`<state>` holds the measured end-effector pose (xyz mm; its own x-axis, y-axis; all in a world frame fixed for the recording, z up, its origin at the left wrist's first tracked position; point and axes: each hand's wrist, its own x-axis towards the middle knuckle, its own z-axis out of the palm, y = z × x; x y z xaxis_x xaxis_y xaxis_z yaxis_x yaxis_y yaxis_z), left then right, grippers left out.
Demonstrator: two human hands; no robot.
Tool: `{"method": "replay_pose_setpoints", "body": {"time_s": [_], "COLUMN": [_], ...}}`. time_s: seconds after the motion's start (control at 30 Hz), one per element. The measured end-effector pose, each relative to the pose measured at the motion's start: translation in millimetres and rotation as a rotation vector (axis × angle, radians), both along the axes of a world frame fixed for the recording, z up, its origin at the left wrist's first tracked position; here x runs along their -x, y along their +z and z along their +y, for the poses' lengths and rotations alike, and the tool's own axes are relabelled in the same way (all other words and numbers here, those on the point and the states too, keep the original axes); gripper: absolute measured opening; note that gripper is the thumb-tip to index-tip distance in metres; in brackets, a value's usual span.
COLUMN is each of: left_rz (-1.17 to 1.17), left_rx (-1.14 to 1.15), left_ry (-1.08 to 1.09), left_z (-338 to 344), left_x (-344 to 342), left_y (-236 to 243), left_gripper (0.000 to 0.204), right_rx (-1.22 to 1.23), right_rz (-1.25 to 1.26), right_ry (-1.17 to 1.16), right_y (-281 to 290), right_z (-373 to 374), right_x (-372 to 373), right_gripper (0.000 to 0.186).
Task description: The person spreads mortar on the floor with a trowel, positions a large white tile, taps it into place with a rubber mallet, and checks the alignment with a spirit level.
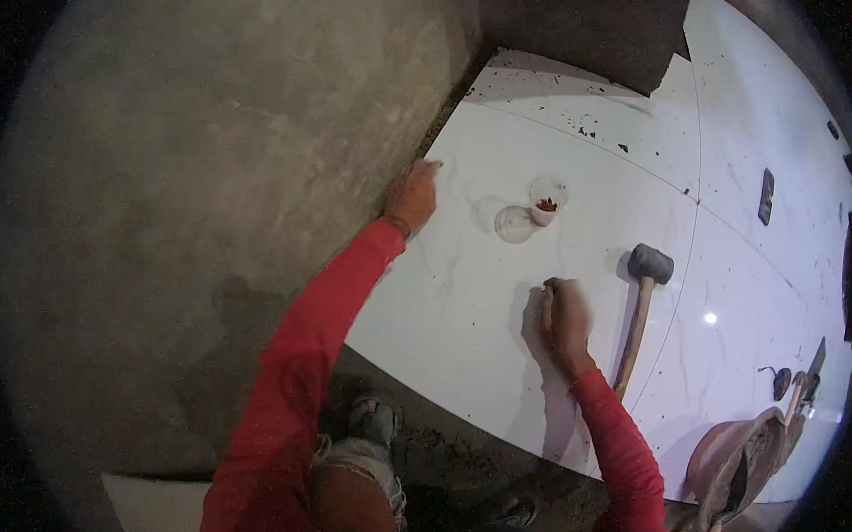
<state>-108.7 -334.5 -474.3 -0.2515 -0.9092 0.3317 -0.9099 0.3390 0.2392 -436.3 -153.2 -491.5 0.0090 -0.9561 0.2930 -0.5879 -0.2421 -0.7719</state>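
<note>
One large white tile lies at the edge of a floor that looks part covered: neighbouring tiles already meet it along thin seams, while grey concrete shows past its left side. A person's left hand touches that outer edge, fingers bent; whether they pinch it cannot be told. The right hand, blurred, is curled over the tile, and anything between its fingers is indistinct. Farther off stands a clear cup with reddish bits; a mallet lies just beside the right hand.
</note>
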Motion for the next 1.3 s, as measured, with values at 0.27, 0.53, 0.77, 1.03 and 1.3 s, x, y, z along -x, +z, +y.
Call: {"method": "replay_pose_setpoints", "body": {"time_s": [0.27,0.53,0.77,1.03,1.3], "left_rz": [0.000,-0.082,-0.077,-0.042,-0.081], "left_rx": [-0.009,-0.296,-0.060,-0.039,-0.020], "left_ry": [0.332,0.280,0.341,0.323,0.299], "left_z": [-115,-133,-151,-140,-146], "left_x": [40,60,59,50,47], "left_y": [-30,3,-16,-5,-12], "left_gripper": [0.040,0.029,0.017,0.009,0.010], "right_rx": [-0.020,0.401,0.136,0.216,0.273], "right_rz": [0.195,0.512,0.606,0.693,0.830], "right_ry": [0.447,0.285,0.400,0.277,0.309], "right_y": [79,115,6,-9,10], "right_z": [-49,-318,-451,-441,-439], "right_x": [-35,-33,-46,-70,-81], "right_gripper": [0.034,0.009,0.015,0.022,0.015]}}
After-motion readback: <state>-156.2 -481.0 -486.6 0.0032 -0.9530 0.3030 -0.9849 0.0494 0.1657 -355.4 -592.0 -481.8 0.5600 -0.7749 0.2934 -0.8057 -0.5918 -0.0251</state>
